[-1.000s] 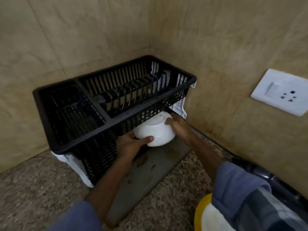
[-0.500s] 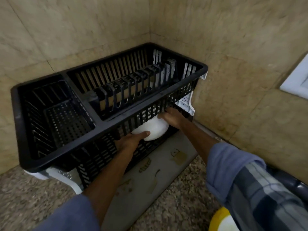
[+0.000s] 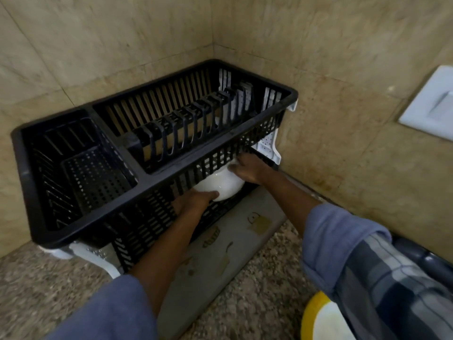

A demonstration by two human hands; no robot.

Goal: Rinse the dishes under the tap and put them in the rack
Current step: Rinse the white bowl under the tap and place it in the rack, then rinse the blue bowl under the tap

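The left hand (image 3: 196, 201) curls its fingers under the near lower side of a white bowl (image 3: 221, 184), the thumb lying along the bowl's front wall; the fingertips themselves are hidden beneath it. The right hand (image 3: 247, 169) presses closed fingers against the bowl's upper right side, next to its rim. The bowl is thus held between both hands, tilted, at the front opening of the lower tier of a black dish rack (image 3: 81, 231), partly under the upper basket's slatted wall. The upper tier has a plate-slot section and a perforated left compartment. The rack stands on white legs (image 3: 268, 149) in a tiled corner, above a grey drip tray (image 3: 220, 261) on a speckled counter (image 3: 49, 285). A yellow-rimmed plate (image 3: 318, 320) shows at the lower right, and a white wall socket (image 3: 431, 106) at the right.
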